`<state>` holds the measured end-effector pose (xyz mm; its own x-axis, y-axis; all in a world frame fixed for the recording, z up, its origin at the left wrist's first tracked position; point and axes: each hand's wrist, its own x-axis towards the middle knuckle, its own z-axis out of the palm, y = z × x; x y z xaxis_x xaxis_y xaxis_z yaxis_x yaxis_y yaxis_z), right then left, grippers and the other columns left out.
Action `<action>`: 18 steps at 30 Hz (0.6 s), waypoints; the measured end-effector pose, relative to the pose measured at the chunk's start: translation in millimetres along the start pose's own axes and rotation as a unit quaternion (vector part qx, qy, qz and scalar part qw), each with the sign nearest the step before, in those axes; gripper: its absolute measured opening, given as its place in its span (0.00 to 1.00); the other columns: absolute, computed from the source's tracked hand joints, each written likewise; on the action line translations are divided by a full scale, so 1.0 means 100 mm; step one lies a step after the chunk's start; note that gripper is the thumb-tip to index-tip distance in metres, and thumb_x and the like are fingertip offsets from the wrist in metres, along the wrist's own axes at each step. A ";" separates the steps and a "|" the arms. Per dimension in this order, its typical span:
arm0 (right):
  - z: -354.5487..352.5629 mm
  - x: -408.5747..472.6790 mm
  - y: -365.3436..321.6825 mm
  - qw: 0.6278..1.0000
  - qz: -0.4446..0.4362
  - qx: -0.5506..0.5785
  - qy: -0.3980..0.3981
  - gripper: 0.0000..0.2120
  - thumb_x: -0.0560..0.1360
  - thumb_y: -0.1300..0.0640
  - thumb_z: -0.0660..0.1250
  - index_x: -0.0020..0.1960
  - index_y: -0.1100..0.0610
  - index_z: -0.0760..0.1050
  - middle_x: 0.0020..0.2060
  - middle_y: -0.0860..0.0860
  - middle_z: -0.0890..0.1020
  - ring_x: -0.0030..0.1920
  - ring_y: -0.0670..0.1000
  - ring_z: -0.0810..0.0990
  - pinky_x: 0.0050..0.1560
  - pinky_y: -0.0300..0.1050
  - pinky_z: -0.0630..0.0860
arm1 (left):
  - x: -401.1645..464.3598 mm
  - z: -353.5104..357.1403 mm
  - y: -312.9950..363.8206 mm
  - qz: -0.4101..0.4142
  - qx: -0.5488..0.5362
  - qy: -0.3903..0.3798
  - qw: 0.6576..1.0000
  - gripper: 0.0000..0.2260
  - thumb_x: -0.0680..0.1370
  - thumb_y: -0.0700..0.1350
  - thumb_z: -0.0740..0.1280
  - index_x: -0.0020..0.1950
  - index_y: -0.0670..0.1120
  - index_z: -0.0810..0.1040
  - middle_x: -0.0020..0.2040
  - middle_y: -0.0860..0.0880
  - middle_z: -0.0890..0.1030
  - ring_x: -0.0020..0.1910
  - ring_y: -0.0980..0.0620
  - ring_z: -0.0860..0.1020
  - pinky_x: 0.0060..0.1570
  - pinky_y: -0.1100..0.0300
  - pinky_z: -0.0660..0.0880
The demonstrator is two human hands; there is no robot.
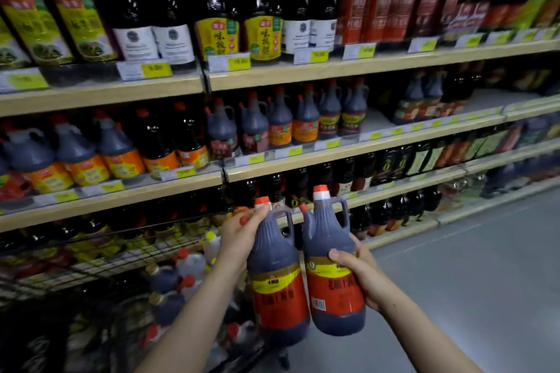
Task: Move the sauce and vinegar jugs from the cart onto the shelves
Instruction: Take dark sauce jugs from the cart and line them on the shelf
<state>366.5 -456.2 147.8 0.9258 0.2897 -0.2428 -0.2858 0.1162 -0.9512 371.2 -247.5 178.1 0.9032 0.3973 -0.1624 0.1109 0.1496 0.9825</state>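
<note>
I hold two dark sauce jugs with red and yellow labels and orange caps in front of the shelves. My left hand [242,232] grips the left jug [277,278] around its neck, just below the cap. My right hand [359,272] wraps around the body of the right jug [331,278] from the right side. The two jugs touch side by side, tilted slightly. Below my left arm stands the wire cart [100,263], with several more dark and pale jugs [169,281] inside. The middle shelf [375,141] carries similar handled jugs and has a bare stretch to their right.
Tall dark bottles fill the top shelf [303,70]. Lower shelves [403,188] hold rows of dark bottles. Yellow price tags run along the shelf edges. Grey aisle floor [469,266] stretches to the right.
</note>
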 end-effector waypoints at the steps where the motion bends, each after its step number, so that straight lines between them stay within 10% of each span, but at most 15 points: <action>1: -0.19 0.01 -0.06 1.000 0.000 0.001 0.005 0.46 0.44 0.44 0.83 0.59 0.56 0.74 0.49 0.59 0.84 0.48 0.58 0.83 0.46 0.49 0.80 | 0.01 0.16 0.00 -0.006 -0.004 0.000 1.000 0.07 0.74 0.44 0.70 0.36 0.47 0.81 0.37 0.47 0.82 0.39 0.49 0.80 0.39 0.57 0.73; 11: -1.66 0.42 -0.32 0.995 0.024 0.005 0.100 0.44 0.43 0.44 0.81 0.55 0.61 0.75 0.40 0.56 0.85 0.39 0.54 0.84 0.36 0.45 0.80 | 0.53 1.38 -0.09 -0.022 0.040 -0.022 0.999 0.06 0.73 0.47 0.71 0.39 0.45 0.82 0.40 0.44 0.83 0.41 0.47 0.80 0.40 0.57 0.73; 18: -2.33 1.13 -0.62 0.989 -0.003 -0.066 0.135 0.41 0.49 0.43 0.77 0.58 0.59 0.74 0.47 0.57 0.85 0.47 0.57 0.84 0.50 0.52 0.79 | 1.32 2.17 -0.13 -0.029 0.007 -0.042 0.999 0.05 0.74 0.44 0.70 0.38 0.45 0.81 0.33 0.51 0.83 0.36 0.53 0.81 0.35 0.63 0.75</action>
<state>546.2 -651.8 135.3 0.9647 0.0241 -0.2623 -0.2620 -0.0136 -0.9650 579.1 -393.3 164.0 0.9267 0.3109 -0.2113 0.1692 0.1568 0.9730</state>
